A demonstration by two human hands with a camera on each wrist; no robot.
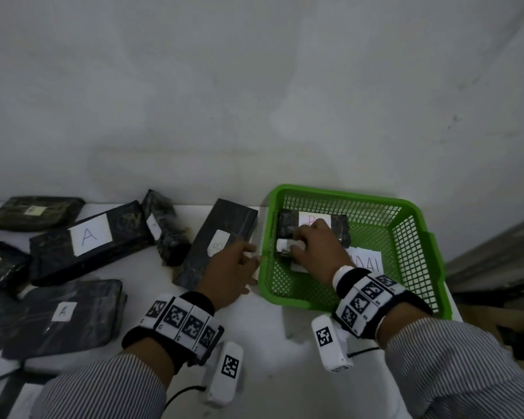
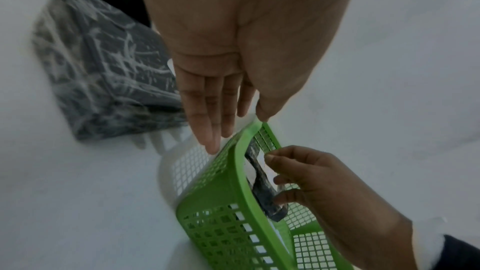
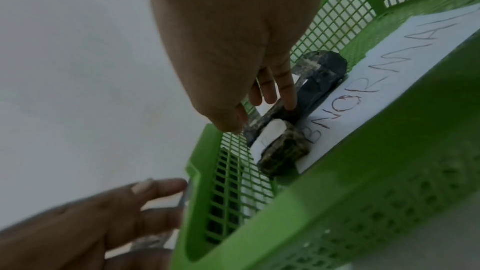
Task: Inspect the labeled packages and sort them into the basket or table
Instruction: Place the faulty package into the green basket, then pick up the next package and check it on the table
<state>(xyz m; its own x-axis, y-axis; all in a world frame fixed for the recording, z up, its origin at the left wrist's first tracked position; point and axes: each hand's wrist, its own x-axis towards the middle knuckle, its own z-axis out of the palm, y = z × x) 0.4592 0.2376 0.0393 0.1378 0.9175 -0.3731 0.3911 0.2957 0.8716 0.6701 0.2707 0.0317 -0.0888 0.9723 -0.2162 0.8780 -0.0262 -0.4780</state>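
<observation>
Right hand (image 1: 315, 246) inside the green basket (image 1: 418, 237), fingers bent down onto a small dark package (image 3: 283, 151) lying on the basket floor. In the right wrist view the fingertips (image 3: 289, 102) press on the package's dark wrap just beyond its white label (image 3: 272, 130), with the thumb at the near edge; whether the fingers pinch the package or only rest on it cannot be told. A second, larger package (image 1: 339, 229) with a white label lies just beyond the fingertips, touching the small one. Beside both, toward the little-finger side, a paper sheet (image 3: 389, 81) with handwritten letters lies flat on the basket floor, partly under the packages.

Left hand (image 1: 233, 267) outside the basket, palm down on the white table (image 1: 273, 337), fingers straight and close together. In the left wrist view the fingertips (image 2: 210, 143) meet the basket's outer wall near the rim, and nothing is held. On the far side of this hand from the basket lies a long dark package (image 1: 221, 228) with a small label, touching or just beside the hand. Farther that way, more dark packages lie on the table, two with labels marked A (image 1: 88, 235).
</observation>
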